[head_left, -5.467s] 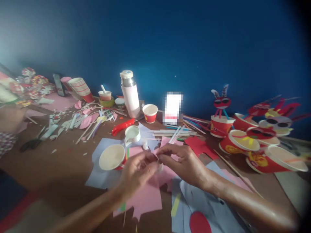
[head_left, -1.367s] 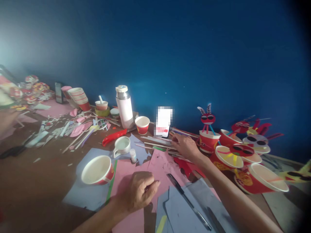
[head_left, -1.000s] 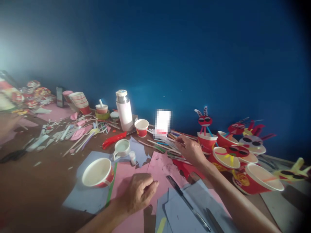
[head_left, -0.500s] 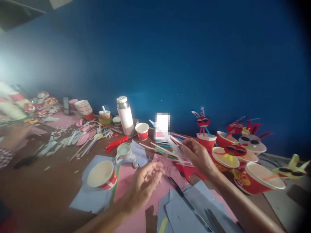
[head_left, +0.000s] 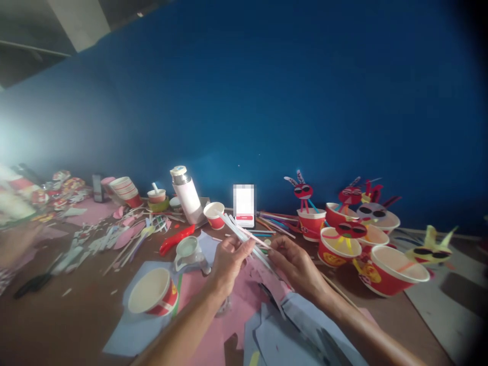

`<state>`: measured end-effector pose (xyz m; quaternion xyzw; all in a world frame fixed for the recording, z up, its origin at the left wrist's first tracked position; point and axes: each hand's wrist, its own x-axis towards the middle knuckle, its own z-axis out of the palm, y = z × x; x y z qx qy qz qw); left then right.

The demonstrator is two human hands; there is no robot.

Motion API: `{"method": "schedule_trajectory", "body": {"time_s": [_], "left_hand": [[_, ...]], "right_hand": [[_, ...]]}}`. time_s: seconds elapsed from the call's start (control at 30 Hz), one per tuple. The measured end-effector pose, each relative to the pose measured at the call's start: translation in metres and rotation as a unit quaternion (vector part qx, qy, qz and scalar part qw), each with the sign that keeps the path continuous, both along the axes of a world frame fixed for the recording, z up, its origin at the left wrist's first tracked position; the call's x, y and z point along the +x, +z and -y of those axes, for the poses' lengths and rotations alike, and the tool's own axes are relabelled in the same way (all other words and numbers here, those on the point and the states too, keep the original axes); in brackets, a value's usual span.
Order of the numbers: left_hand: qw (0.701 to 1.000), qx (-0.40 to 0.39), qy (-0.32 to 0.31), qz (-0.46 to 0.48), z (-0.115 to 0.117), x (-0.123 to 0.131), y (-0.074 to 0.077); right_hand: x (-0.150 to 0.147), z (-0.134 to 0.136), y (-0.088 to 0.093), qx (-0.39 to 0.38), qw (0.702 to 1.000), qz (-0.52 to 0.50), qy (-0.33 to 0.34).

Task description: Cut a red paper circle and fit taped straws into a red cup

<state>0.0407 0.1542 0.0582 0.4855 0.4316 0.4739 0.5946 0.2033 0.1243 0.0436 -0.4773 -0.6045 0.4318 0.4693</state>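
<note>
Across the middle of the view lies a loose bundle of thin white straws (head_left: 232,226), tilted up toward the back. My left hand (head_left: 231,262) is closed around the bundle, thumb on top. Fingertips of my right hand (head_left: 295,264) pinch the lower end of a pale pink straw (head_left: 261,239) that crosses the bundle. Some of the straws' lower ends extend below my hands over pink paper (head_left: 244,300). A dark pen or blade lies partly hidden beneath them. Left of my left hand is a clear glass cup (head_left: 187,250).
Red paper cups with paper-faced figures (head_left: 339,244) crowd the right side. A white thermos (head_left: 187,195), a phone (head_left: 244,206) and a red-handled tool (head_left: 177,240) stand or lie behind. Another paper cup (head_left: 150,292), scraps (head_left: 125,229) and black scissors (head_left: 34,284) are leftward.
My left hand has risen and closed on the straws, which my right hand alone held before. My right hand has come lower and nearer to it. The view has shifted slightly.
</note>
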Motion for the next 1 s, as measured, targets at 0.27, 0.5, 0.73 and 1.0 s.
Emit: {"method": "schedule_trajectory", "body": {"time_s": [0.27,0.5,0.73,1.0], "left_hand": [[0.999,-0.013,-0.014,0.042,-0.001,-0.006,-0.01],[0.997,-0.014,-0.024,0.068,-0.002,-0.009,-0.007],[0.994,-0.004,-0.006,0.105,0.001,-0.008,-0.009],[0.997,-0.02,-0.01,0.079,0.005,-0.002,-0.011]], "right_hand": [[-0.007,-0.006,-0.013,-0.022,0.996,-0.084,-0.003],[-0.008,-0.003,-0.012,-0.027,0.997,-0.068,-0.029],[-0.013,0.001,-0.018,-0.019,0.993,-0.114,0.006],[-0.014,0.003,-0.012,-0.016,0.997,-0.058,0.045]]}}
